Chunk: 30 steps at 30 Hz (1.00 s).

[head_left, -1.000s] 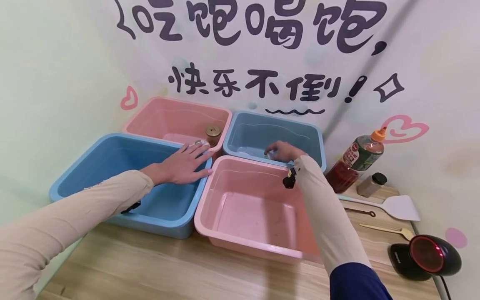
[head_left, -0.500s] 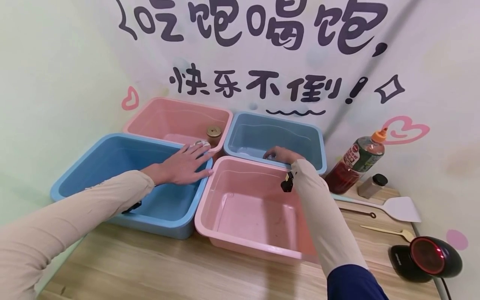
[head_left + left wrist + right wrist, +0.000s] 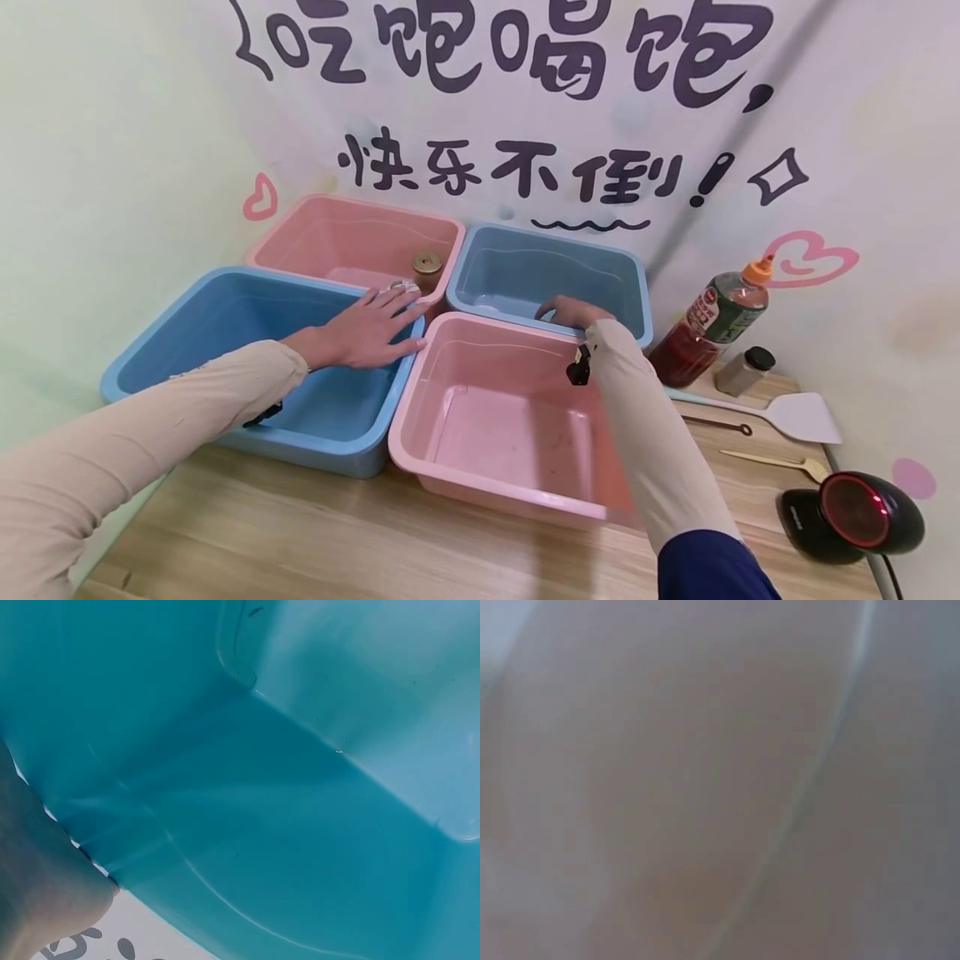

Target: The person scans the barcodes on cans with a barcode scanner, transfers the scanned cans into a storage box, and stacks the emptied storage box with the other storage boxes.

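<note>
My left hand (image 3: 367,331) rests with straight, slightly spread fingers across the back right corner of the front left blue tub (image 3: 258,271). Its fingertips reach to a pale can (image 3: 405,286) at the wall of the back left pink tub (image 3: 330,200). A gold-topped can (image 3: 427,263) stands inside that tub. In the left wrist view, part of the hand (image 3: 52,877) lies along the blue rim. My right hand (image 3: 576,312) reaches over the near rim into the back right blue tub (image 3: 555,237), fingers bent downward. The rim hides its fingertips, so I cannot tell whether they hold anything.
A front right pink tub (image 3: 495,417) lies under my right forearm. To the right stand a red sauce bottle (image 3: 705,325), a black-capped jar (image 3: 744,371), a white spatula (image 3: 802,417), a small wooden utensil (image 3: 780,460) and a black scanner-like device (image 3: 855,512) glowing red.
A small pale thing seen at my right fingertips a second ago no longer shows. The right hand has dipped slightly lower, then shifted a little right. My left hand has stayed in place.
</note>
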{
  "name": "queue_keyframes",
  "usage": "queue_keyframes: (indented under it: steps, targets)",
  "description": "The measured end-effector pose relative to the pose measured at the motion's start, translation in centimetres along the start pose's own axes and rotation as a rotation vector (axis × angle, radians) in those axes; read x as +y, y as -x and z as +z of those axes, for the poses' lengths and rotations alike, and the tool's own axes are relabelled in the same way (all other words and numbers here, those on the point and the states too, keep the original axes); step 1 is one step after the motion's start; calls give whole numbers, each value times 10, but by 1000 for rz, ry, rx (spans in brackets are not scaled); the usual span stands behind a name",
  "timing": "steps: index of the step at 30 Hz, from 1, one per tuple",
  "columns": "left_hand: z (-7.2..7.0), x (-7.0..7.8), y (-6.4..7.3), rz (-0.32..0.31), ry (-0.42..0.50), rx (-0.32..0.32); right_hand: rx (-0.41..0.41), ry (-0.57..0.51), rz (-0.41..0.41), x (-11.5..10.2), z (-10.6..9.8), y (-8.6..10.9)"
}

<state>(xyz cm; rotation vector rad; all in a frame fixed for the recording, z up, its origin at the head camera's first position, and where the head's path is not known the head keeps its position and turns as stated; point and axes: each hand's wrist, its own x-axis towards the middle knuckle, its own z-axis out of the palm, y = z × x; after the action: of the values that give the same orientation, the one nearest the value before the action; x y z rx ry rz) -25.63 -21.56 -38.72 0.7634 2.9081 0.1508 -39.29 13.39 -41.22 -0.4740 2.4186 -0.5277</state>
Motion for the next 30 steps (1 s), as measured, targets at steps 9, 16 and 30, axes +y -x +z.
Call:
queue_keyframes:
  steps: [9,16,30]
  targets:
    - [-3,3,1,5,16,1,80,144,-54,-8,-11,15]
    - [-3,5,1,-5,3,-1,140,136,-91,-12,-21,37]
    - [-4,6,2,2,1,17,286,37,-252,-5,-32,111]
